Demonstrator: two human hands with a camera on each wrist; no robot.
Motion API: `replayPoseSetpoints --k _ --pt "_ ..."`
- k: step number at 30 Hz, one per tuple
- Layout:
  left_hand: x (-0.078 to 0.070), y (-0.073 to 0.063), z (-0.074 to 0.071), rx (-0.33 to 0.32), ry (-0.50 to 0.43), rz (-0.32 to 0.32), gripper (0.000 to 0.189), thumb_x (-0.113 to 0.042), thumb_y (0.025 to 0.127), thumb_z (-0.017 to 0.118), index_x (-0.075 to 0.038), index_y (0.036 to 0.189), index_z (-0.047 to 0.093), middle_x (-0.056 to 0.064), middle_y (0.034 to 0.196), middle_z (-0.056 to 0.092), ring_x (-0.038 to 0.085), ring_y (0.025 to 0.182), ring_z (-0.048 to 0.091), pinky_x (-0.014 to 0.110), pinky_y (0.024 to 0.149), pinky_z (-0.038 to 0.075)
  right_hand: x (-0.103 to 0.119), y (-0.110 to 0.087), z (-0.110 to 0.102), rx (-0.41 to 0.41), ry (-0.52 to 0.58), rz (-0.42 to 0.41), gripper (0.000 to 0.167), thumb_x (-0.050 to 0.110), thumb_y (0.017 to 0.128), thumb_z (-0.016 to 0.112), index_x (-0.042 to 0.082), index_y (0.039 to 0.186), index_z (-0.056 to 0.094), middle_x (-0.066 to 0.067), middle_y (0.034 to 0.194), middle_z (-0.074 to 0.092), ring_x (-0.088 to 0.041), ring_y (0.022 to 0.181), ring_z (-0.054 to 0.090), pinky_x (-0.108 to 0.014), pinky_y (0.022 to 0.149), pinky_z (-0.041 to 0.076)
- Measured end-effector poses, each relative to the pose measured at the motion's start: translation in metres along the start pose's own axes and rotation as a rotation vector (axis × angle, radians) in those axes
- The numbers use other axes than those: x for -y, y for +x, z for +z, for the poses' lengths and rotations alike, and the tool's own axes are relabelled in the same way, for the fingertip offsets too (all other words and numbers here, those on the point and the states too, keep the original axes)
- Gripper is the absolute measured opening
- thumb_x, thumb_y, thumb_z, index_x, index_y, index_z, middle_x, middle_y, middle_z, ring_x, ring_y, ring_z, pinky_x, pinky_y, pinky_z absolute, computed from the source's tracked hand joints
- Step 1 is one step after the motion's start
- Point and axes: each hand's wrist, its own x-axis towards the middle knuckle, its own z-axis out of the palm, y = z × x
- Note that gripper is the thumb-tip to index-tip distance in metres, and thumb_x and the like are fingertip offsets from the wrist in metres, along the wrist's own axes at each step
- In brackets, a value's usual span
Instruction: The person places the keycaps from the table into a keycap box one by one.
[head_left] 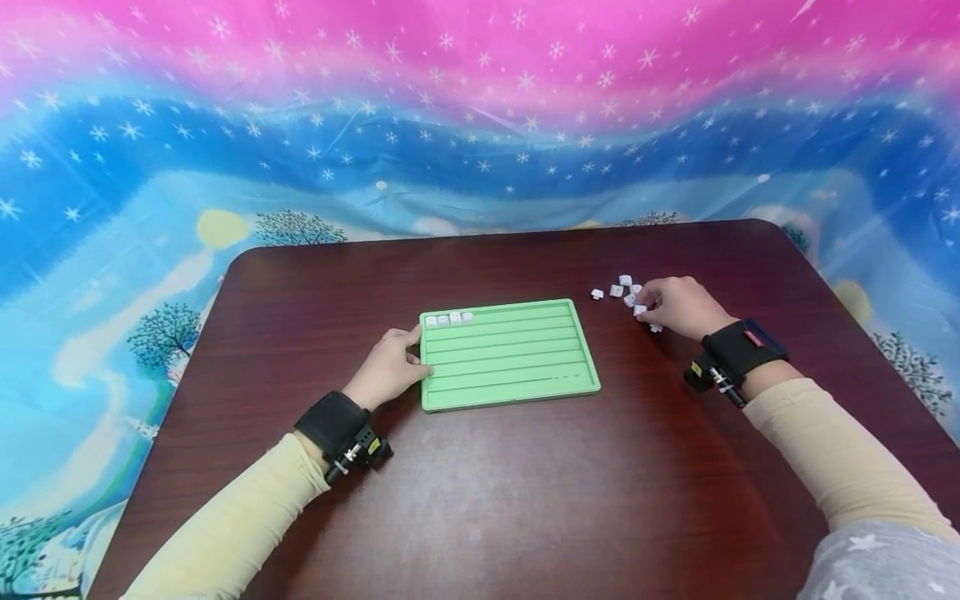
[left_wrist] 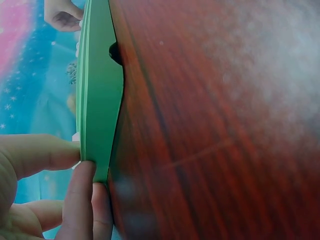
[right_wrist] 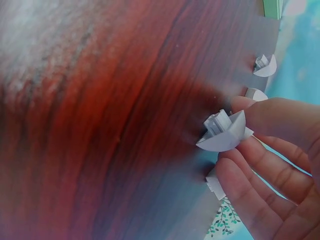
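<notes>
A light green tray with ridged rows lies on the table. Several white keycaps sit side by side in its far left corner. My left hand grips the tray's left edge; in the left wrist view, its fingers press against the green side wall. Right of the tray, my right hand reaches down into a loose group of white keycaps. Its thumb and fingertips close around one keycap, whose stem side shows in the right wrist view. The fingertips partly hide the contact.
The dark wooden table has rounded far corners. Behind it hangs a pink and blue snowflake cloth. One loose keycap lies between the tray and the group, and another is under the right hand.
</notes>
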Motion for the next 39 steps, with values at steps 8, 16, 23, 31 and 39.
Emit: replayPoseSetpoints --k 8,16,23,31,39 --pt "0.001 0.002 0.000 0.001 0.008 0.004 0.077 -0.006 0.095 0.071 0.007 0.157 0.028 0.029 0.146 0.041 0.027 0.101 0.061 0.036 0.081 0.051 0.005 -0.002 -0.002 -0.005 0.005 -0.005 0.017 0.005 0.094 0.071 -0.004 0.108 0.073 -0.019 0.101 0.070 -0.027 0.081 0.064 -0.043 0.071 0.052" --pt "0.001 0.003 0.000 -0.002 0.006 -0.006 0.077 -0.007 0.095 0.071 0.006 0.158 0.028 0.028 0.145 0.041 0.027 0.102 0.061 0.035 0.081 0.051 0.010 -0.002 -0.002 0.003 0.006 -0.008 0.018 0.007 0.095 0.072 -0.004 0.109 0.074 -0.016 0.099 0.071 -0.026 0.080 0.062 -0.040 0.068 0.050" --pt "0.001 0.002 0.001 -0.006 0.014 -0.004 0.077 -0.007 0.095 0.071 0.007 0.157 0.028 0.028 0.145 0.042 0.026 0.102 0.061 0.035 0.082 0.051 0.016 -0.002 -0.004 -0.006 0.007 -0.010 0.018 0.007 0.094 0.073 -0.002 0.109 0.074 -0.015 0.097 0.071 -0.026 0.081 0.064 -0.039 0.067 0.052" --pt "0.001 0.001 0.001 0.001 0.004 -0.005 0.077 -0.006 0.095 0.071 0.007 0.157 0.028 0.029 0.146 0.041 0.028 0.103 0.061 0.036 0.082 0.052 0.029 0.000 -0.003 0.011 0.017 -0.044 0.019 0.008 0.094 0.074 0.000 0.111 0.074 -0.016 0.102 0.070 -0.028 0.086 0.064 -0.039 0.066 0.053" --pt "0.000 0.000 0.000 -0.007 0.001 0.000 0.077 -0.007 0.095 0.071 0.007 0.158 0.028 0.029 0.145 0.041 0.028 0.102 0.062 0.036 0.082 0.052 0.045 0.007 -0.002 0.022 0.033 -0.101 0.019 0.007 0.094 0.073 0.002 0.113 0.075 -0.013 0.102 0.069 -0.027 0.088 0.064 -0.038 0.064 0.049"
